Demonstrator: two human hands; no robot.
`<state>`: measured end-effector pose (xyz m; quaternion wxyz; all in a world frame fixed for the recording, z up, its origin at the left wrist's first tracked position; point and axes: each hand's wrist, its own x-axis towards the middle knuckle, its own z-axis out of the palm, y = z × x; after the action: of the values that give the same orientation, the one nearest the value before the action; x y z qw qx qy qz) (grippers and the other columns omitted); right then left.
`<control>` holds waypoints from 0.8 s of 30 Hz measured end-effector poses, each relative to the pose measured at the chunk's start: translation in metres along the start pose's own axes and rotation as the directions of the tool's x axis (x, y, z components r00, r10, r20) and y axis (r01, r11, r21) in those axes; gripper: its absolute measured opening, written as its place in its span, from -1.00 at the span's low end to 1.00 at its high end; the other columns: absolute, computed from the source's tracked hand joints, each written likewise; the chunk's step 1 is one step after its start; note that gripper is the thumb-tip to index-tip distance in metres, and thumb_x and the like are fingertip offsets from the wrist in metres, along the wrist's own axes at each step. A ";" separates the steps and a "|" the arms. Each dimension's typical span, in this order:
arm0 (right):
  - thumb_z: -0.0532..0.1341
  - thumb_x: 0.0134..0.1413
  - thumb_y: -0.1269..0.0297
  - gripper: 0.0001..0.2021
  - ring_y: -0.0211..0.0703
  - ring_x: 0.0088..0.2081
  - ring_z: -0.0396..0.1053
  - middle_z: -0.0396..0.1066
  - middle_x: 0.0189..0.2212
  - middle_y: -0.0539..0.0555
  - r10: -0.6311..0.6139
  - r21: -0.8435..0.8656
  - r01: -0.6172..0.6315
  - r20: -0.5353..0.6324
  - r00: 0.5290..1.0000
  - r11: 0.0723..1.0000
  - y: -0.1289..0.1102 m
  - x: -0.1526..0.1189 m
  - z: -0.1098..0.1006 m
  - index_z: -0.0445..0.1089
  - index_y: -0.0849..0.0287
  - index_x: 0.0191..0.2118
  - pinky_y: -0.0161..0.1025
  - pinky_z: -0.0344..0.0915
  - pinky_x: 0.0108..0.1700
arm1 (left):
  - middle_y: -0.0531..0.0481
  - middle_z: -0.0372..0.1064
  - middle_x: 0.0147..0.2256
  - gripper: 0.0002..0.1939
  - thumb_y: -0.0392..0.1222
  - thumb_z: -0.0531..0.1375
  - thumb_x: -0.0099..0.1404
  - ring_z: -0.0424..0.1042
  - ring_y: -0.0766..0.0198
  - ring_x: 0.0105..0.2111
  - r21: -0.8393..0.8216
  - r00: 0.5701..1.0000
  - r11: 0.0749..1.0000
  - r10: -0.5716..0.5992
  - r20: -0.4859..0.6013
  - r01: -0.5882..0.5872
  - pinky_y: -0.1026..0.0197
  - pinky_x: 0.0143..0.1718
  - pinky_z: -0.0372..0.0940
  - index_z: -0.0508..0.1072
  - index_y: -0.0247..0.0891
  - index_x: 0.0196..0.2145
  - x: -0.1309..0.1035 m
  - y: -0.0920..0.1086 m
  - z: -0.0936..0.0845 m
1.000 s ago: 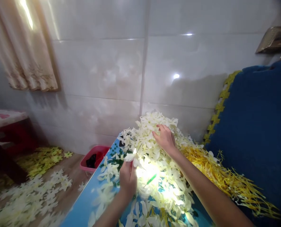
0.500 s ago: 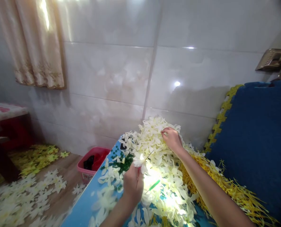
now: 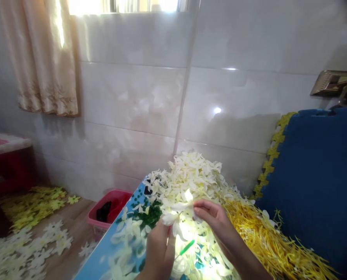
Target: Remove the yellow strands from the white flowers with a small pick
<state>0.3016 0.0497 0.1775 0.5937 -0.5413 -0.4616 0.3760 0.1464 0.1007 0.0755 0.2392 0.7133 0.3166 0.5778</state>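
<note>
Two hands here: the left hand (image 3: 161, 245) grips one white flower (image 3: 171, 219) above the blue table (image 3: 103, 252), the right hand (image 3: 212, 216) pinching white petals right beside it. One green stick (image 3: 187, 247) below, one uncountable white heap (image 3: 195, 171), one yellow bundle (image 3: 261, 237), one pink basket (image 3: 99, 230).

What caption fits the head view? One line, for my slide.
Left hand and right hand hold white, long-petalled flowers close together over a light-blue tabletop heaped with white blossoms.

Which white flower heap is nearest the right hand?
The heap on the blue table, beside the yellow strands; the other white heap lies on the floor, farther from the right hand.
</note>
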 end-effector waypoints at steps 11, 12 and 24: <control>0.41 -0.10 0.18 -0.83 -0.20 -0.41 0.31 0.43 -0.52 0.00 0.047 0.140 -0.052 0.040 0.998 0.989 0.008 0.004 -0.001 0.56 0.16 -0.41 -0.29 0.21 -0.32 | 0.00 0.50 -0.36 -0.80 -0.19 0.01 0.41 0.47 0.19 -0.37 -0.038 0.996 0.995 0.091 0.000 -0.091 0.20 -0.29 0.37 0.44 -0.14 -0.20 0.001 0.004 -0.001; 0.41 -0.10 0.19 -0.84 -0.21 -0.41 0.30 0.42 -0.52 -0.01 0.049 0.137 -0.055 0.049 0.998 0.989 0.008 0.003 0.000 0.56 0.16 -0.41 -0.30 0.20 -0.33 | -0.02 0.51 -0.37 -0.78 -0.17 0.01 0.42 0.49 0.18 -0.37 -0.001 0.993 0.993 0.115 -0.016 -0.115 0.19 -0.29 0.39 0.45 -0.14 -0.21 0.000 0.003 -0.001; 0.41 -0.11 0.23 -0.87 -0.25 -0.43 0.29 0.43 -0.53 -0.02 0.205 0.201 -0.233 0.151 0.967 0.951 -0.003 -0.014 0.012 0.55 0.15 -0.40 -0.32 0.21 -0.35 | -0.10 0.57 -0.35 -0.77 -0.26 0.06 0.41 0.58 0.06 -0.26 0.377 0.921 0.882 0.359 -0.152 -0.282 0.07 -0.21 0.47 0.51 -0.16 -0.14 -0.023 -0.020 -0.002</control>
<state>0.2861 0.0392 0.1778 0.5729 -0.4958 -0.3921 0.5218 0.1378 0.0975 0.0460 -0.0263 0.7192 0.3151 0.6188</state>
